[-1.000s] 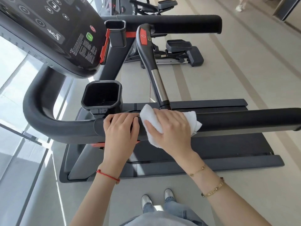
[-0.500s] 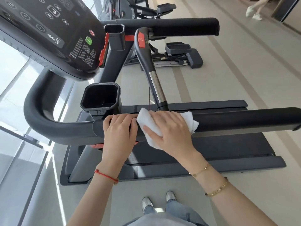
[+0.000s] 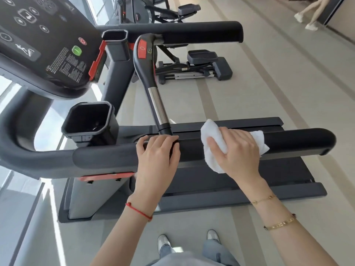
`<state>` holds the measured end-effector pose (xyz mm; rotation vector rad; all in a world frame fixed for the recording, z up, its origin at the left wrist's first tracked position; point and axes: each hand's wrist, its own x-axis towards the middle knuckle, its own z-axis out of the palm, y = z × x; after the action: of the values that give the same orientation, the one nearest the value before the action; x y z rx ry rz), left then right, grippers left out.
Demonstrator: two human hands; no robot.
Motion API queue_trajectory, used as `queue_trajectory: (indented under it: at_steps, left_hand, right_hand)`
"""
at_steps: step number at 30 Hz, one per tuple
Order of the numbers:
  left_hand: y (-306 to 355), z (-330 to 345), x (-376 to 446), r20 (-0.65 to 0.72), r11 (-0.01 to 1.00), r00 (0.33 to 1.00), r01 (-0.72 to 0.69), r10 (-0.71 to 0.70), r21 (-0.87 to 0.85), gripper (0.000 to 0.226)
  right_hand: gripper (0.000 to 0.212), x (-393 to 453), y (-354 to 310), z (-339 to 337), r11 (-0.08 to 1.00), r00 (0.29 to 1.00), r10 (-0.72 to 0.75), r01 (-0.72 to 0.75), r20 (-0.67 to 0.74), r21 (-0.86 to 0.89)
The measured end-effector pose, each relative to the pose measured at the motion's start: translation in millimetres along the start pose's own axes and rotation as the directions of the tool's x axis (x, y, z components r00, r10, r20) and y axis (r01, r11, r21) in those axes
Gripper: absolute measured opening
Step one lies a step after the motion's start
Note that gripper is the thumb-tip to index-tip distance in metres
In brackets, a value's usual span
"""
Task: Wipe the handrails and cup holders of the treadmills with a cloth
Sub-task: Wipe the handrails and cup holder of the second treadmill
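One rail underway: right hand (image 3: 238, 150) clutches the white terry cloth (image 3: 213, 150), pressing it on the black padded handrail (image 3: 299, 140), centre-right of frame.
Left hand (image 3: 157, 152): curls over the rail, bracing.
Remaining: rail's end, black square cup holder (image 3: 90, 120) at centre-left, apparently unwiped.

Bright daylight floods in from the glass left of the console (image 3: 44, 45), washing that side almost white and laying pale streaks on the floor (image 3: 288, 89) below it. The console's face glares softly. Shadows are faint. Straight edges bow toward the corners, and detail beyond the console softens slightly.
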<state>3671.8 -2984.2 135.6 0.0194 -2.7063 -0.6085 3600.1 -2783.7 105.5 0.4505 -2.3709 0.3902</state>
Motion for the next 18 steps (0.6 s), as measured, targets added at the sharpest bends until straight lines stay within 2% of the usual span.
queue_trajectory:
  at_steps: [10,13,16,18]
  left_hand:
    - [107,61,18,-0.015,1.0,1.0,-0.006,0.006,-0.027,0.02]
    - [135,79,22,-0.019,1.0,1.0,-0.002,0.002,-0.018,0.02]
    - [158,94,25,-0.014,1.0,1.0,0.001,-0.001,0.005,0.022]
    - [169,101,27,-0.011,1.0,1.0,0.007,-0.007,0.016,0.024]
  right_hand:
    - [0.046,-1,137,-44,1.0,0.998,0.027,-0.027,0.051,-0.01]
    - [0.046,3,183,-65,0.994,0.988,0.101,-0.097,0.113,-0.041]
    - [0.046,10,199,-68,0.983,0.957,0.181,-0.176,0.226,-0.044]
    - [0.042,3,193,-67,0.993,0.98,0.115,-0.118,0.162,0.006]
